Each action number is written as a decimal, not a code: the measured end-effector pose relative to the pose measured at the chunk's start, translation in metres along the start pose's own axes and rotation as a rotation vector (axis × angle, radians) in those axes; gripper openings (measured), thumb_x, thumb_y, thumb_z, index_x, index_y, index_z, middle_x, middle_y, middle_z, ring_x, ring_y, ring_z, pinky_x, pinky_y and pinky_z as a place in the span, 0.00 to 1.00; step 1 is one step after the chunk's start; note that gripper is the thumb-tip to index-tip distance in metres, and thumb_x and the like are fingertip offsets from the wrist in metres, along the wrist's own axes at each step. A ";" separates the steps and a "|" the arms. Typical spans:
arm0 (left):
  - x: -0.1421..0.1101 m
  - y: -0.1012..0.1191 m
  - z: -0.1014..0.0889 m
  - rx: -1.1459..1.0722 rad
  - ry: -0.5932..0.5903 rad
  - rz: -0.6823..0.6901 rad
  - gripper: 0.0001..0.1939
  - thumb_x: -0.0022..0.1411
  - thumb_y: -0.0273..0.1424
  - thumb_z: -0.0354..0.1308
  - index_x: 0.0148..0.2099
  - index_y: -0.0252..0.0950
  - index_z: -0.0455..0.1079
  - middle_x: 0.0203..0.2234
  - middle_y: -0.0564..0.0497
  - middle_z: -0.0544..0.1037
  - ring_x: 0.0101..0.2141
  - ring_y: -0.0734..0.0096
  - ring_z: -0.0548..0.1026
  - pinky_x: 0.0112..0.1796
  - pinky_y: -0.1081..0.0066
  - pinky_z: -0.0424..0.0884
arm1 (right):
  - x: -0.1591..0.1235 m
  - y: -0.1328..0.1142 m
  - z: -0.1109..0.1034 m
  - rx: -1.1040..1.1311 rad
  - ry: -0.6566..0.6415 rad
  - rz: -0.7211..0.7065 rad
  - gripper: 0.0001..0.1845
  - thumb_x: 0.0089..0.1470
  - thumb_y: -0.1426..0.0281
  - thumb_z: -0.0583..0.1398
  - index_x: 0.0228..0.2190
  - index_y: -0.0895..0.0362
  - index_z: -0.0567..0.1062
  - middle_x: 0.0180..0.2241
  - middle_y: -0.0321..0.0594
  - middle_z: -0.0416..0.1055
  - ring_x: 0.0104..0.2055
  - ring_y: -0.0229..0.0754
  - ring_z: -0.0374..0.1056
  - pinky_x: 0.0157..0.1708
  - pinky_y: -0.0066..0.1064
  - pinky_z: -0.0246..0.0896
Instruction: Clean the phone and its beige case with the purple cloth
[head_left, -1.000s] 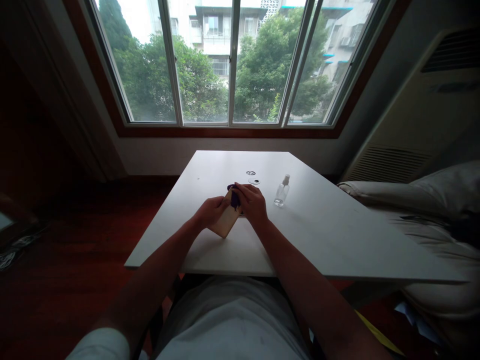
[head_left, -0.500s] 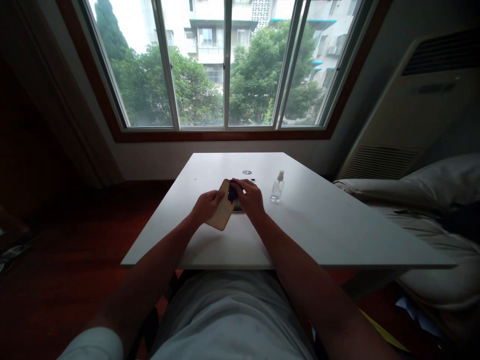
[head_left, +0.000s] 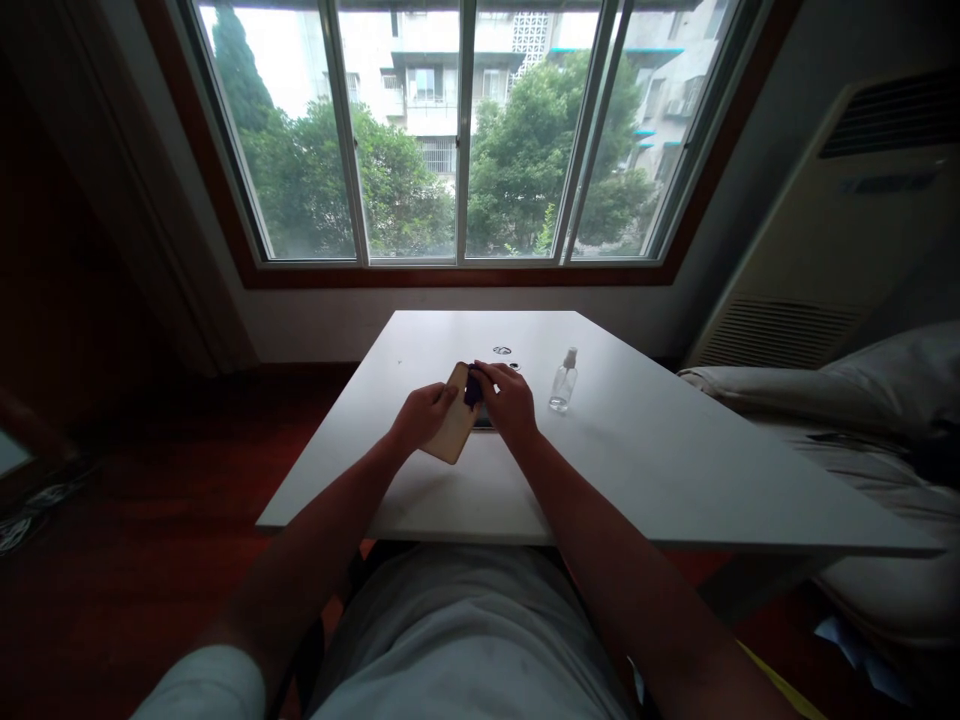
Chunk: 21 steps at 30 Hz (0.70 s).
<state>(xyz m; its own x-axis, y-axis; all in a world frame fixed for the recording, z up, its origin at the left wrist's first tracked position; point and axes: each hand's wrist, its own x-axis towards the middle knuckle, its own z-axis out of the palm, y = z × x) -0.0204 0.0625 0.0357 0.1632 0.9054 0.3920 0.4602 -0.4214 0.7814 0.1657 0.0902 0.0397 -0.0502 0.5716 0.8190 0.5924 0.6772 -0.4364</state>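
A pale yellowish phone case (head_left: 450,438) is gripped along its left side by my left hand (head_left: 421,412), thumb on its face. It is held tilted above the table. My right hand (head_left: 511,398) pinches a small dark purple cloth (head_left: 472,389) against the case's upper right part. Beneath my hands, a dark flat thing like a phone (head_left: 484,424) lies on the white table (head_left: 660,460), mostly hidden. To the right of my right hand stands a clear spray bottle (head_left: 562,385) with a little liquid in it.
Beyond my hands, a black ring-like item (head_left: 502,350) and a smaller dark one (head_left: 514,366) lie on the table. A window (head_left: 465,140) is behind it. At the right are a pale padded seat (head_left: 825,400) and a tall air conditioner (head_left: 862,220).
The view has shifted slightly, so everything sits a little further right and lower. Both hands keep their hold on the phone case and cloth, with barely any other change.
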 end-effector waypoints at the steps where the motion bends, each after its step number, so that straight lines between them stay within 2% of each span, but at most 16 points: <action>1: 0.000 0.000 0.000 -0.005 -0.001 -0.001 0.23 0.71 0.49 0.51 0.40 0.32 0.71 0.30 0.51 0.73 0.31 0.72 0.72 0.35 0.69 0.72 | 0.000 0.000 0.000 0.003 0.002 0.002 0.19 0.66 0.58 0.55 0.50 0.50 0.79 0.45 0.39 0.77 0.47 0.43 0.71 0.52 0.37 0.64; 8: -0.004 0.002 0.005 -0.022 -0.107 0.017 0.24 0.71 0.50 0.51 0.38 0.31 0.71 0.29 0.52 0.73 0.29 0.73 0.72 0.33 0.70 0.72 | -0.001 -0.007 -0.001 0.034 -0.012 -0.051 0.18 0.65 0.58 0.56 0.50 0.48 0.79 0.46 0.37 0.77 0.49 0.42 0.71 0.57 0.37 0.62; 16: -0.001 -0.001 0.002 0.001 0.038 -0.004 0.23 0.71 0.49 0.51 0.39 0.32 0.71 0.29 0.51 0.73 0.30 0.73 0.72 0.35 0.69 0.72 | 0.000 0.000 0.000 0.038 0.031 0.020 0.19 0.66 0.57 0.55 0.47 0.50 0.80 0.43 0.39 0.77 0.46 0.43 0.71 0.51 0.37 0.65; 18: -0.001 -0.002 0.002 -0.007 0.041 -0.010 0.24 0.71 0.49 0.51 0.40 0.32 0.71 0.30 0.51 0.74 0.31 0.73 0.72 0.35 0.69 0.72 | 0.000 0.001 -0.001 0.044 0.036 0.016 0.18 0.65 0.57 0.55 0.47 0.50 0.81 0.43 0.39 0.77 0.46 0.43 0.71 0.52 0.37 0.65; 21: -0.002 -0.001 0.002 -0.021 -0.016 -0.002 0.24 0.71 0.49 0.51 0.41 0.31 0.71 0.31 0.51 0.74 0.31 0.72 0.73 0.35 0.69 0.73 | -0.001 -0.002 -0.002 0.051 0.030 -0.017 0.17 0.66 0.58 0.56 0.47 0.50 0.80 0.44 0.39 0.77 0.47 0.43 0.71 0.54 0.37 0.63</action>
<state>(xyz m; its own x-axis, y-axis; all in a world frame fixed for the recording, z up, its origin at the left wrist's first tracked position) -0.0193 0.0615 0.0328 0.1766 0.9067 0.3830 0.4418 -0.4207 0.7923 0.1657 0.0877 0.0407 -0.0354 0.5462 0.8369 0.5497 0.7100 -0.4401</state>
